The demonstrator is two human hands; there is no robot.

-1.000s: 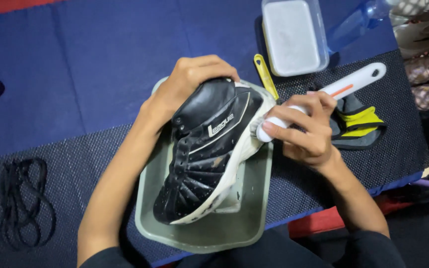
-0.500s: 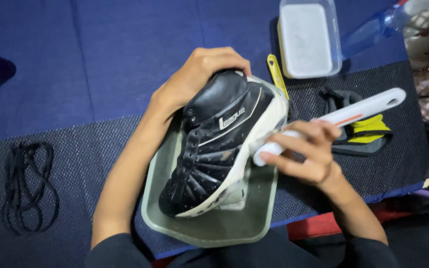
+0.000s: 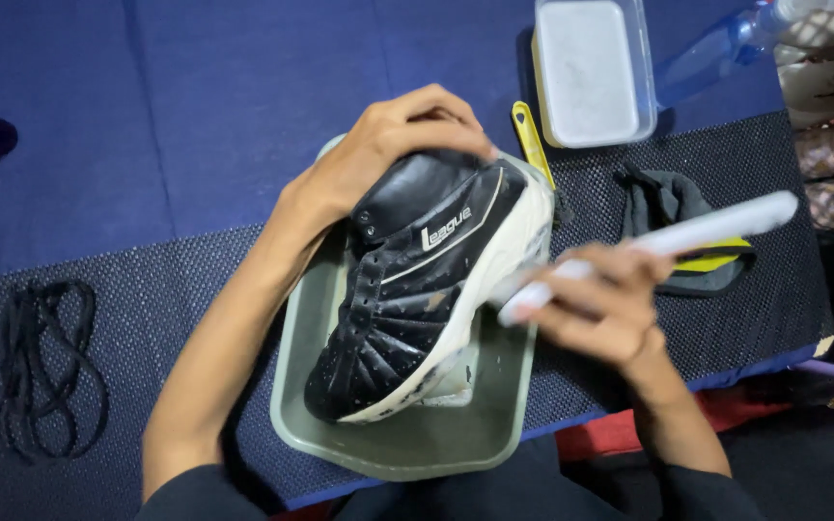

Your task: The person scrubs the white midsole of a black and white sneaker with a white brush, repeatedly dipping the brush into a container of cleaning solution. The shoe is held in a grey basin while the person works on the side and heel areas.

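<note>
Head view looks straight down at a black high-top shoe [image 3: 417, 289] with a white sole, lying on its side in a grey-green tray [image 3: 407, 449] on the bench. The left hand [image 3: 383, 154] has its grip closed over the heel and collar, pinning the shoe in place. The right hand [image 3: 596, 304] has its grip wrapped around a white long-handled brush [image 3: 687, 236], whose head end meets the white sole edge near the midfoot; that hand is blurred.

By the look of it, cleaning is partway: the laces [image 3: 41, 367] lie apart on the mat at the left, well away, so the shoe is already unlaced, while the sole toward the toe shows grey scuffs and dirt left to scrub.

Under the tray lies a dark mesh mat [image 3: 166, 280] over a blue cover. Beyond it stand a white lidded tub [image 3: 591, 72], a blue spray bottle [image 3: 716, 48], a yellow-handled tool [image 3: 531, 140] and a dark cloth with yellow [image 3: 673, 207].
</note>
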